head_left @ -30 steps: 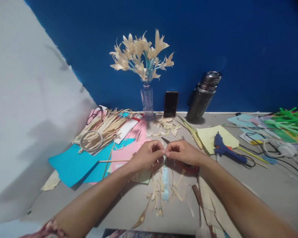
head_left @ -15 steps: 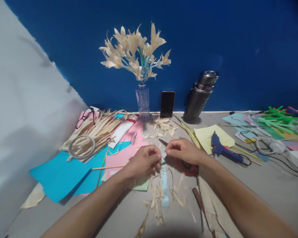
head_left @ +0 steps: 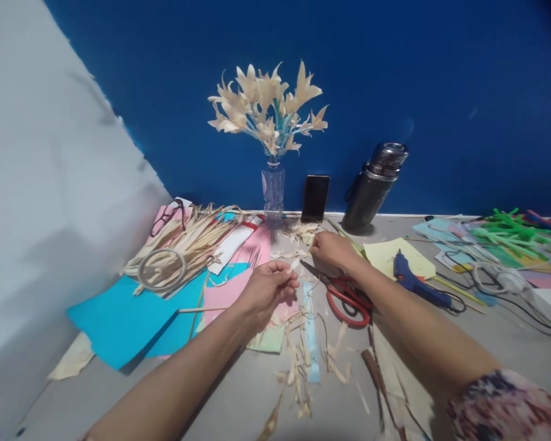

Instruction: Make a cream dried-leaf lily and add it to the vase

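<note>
My left hand (head_left: 270,291) is closed in a pinch on a small pale husk petal (head_left: 295,264), which sticks out past the fingertips. My right hand (head_left: 333,250) reaches further back, its fingers curled down at the edge of a loose pile of cream husk petals (head_left: 303,231). What its fingertips hold, if anything, is hidden. Red-handled scissors (head_left: 349,306) lie between and below the hands, partly under the right forearm, blades pointing up-left. A light blue paper strip (head_left: 311,343) lies on the table among husk scraps (head_left: 296,361).
At the back stand a clear bottle (head_left: 273,193) of husk flowers (head_left: 270,104), a phone (head_left: 315,198) and a dark flask (head_left: 375,187). Blue paper (head_left: 119,318) and dried husk strips (head_left: 197,236) lie left. To the right are a blue glue gun (head_left: 416,282), cables and green pipe cleaners (head_left: 509,229).
My right hand has moved away from my left, back towards the petal pile, uncovering the scissors. My left hand stays low with the petal now visible. The view has shifted slightly.
</note>
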`<state>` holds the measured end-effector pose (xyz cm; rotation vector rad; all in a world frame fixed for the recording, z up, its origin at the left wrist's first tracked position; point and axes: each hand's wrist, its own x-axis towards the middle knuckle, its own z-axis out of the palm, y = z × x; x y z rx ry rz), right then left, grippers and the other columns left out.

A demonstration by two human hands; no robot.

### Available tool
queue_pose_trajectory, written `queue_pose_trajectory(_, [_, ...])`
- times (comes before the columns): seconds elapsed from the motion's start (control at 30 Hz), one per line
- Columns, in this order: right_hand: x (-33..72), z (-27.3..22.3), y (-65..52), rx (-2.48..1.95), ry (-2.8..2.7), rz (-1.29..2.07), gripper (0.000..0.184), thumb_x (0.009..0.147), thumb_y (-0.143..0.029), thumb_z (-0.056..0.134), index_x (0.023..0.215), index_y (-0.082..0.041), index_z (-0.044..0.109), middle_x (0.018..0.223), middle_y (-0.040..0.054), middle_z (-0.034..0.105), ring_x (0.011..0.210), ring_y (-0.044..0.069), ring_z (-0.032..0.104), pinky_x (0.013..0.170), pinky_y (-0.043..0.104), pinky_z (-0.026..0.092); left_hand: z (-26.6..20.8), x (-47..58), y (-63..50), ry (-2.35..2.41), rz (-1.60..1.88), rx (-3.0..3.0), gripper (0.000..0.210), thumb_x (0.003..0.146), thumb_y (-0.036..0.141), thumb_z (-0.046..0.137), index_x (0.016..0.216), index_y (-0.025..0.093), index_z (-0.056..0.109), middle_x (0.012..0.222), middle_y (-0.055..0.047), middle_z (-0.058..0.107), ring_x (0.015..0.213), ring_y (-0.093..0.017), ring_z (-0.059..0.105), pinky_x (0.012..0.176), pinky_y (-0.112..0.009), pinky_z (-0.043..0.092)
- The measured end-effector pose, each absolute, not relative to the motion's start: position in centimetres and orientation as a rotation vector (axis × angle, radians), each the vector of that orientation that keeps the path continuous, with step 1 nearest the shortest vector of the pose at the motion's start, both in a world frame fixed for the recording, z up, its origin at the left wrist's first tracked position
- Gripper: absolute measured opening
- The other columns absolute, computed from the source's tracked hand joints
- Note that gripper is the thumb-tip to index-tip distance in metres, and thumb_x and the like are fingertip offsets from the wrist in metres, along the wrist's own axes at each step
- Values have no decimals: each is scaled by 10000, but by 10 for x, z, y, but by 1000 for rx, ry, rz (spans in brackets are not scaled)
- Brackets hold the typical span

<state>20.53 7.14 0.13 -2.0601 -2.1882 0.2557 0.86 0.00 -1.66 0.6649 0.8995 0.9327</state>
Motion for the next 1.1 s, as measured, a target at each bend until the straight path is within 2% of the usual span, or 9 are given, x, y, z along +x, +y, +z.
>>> queue_pose_trajectory(0.17, [210,8,60,-2028,-2166,198,175,868,-258,553,874,-194,716,931,95,741,882,248,657,726,318,418,-18,7,3,852,979,678,112,816,98,673,805,141,571,731,-44,655,525,-98,586,443,-186,464])
queue_pose_trajectory(0.3, [211,21,31,-1644,-1866,233,158,888,-306,565,834,-212,680,828,48,715,752,205,621,692,308,423,-15,5,2,774,1002,652,138,812,136,701,821,149,563,768,-30,637,600,-93,603,489,-170,471])
queue_pose_trajectory(0.37, [209,21,16,-1467,-1696,410,161,864,-340,606,809,-205,673,809,49,702,691,187,591,655,303,428,-13,5,1,748,1008,663,173,796,171,729,821,154,559,780,-28,634,616,-97,606,492,-171,467])
queue_pose_trajectory(0.43, [207,16,6,-1337,-1542,723,158,811,-346,663,762,-196,663,787,43,689,619,158,551,589,286,416,-11,4,-1,730,993,708,205,783,222,747,818,161,555,783,-32,636,592,-106,599,468,-186,457])
queue_pose_trajectory(0.5, [207,9,1,-1241,-1430,1037,166,762,-337,716,729,-188,651,682,11,640,536,122,489,516,258,370,-8,4,-2,719,953,761,218,774,255,747,813,165,553,770,-33,637,539,-108,576,443,-205,446])
queue_pose_trajectory(0.6, [206,4,-2,-1160,-1342,1314,175,711,-302,769,736,-181,645,547,-49,533,459,84,405,456,226,284,-2,3,-6,717,896,787,166,746,199,714,792,164,559,738,-35,638,559,-124,594,483,-222,468])
queue_pose_trajectory(0.77, [208,10,-7,-1098,-1326,1628,195,697,-268,766,852,-163,711,584,-43,563,446,63,380,447,222,252,8,0,-11,727,764,835,87,659,107,602,715,164,568,661,-25,617,578,-133,591,560,-254,499])
queue_pose_trajectory(0.9, [209,11,-10,-1169,-1492,1665,222,717,-272,739,904,-153,748,547,-45,536,460,72,385,449,222,250,10,-1,-15,772,652,878,128,623,90,580,711,182,564,609,0,592,538,-115,545,565,-255,486])
queue_pose_trajectory(1.1, [203,11,-13,-1202,-1575,1638,101,715,-251,696,756,-158,696,582,-28,579,467,67,382,447,217,254,7,-1,-14,761,638,903,95,665,119,616,728,179,578,600,-8,594,528,-116,544,552,-246,475])
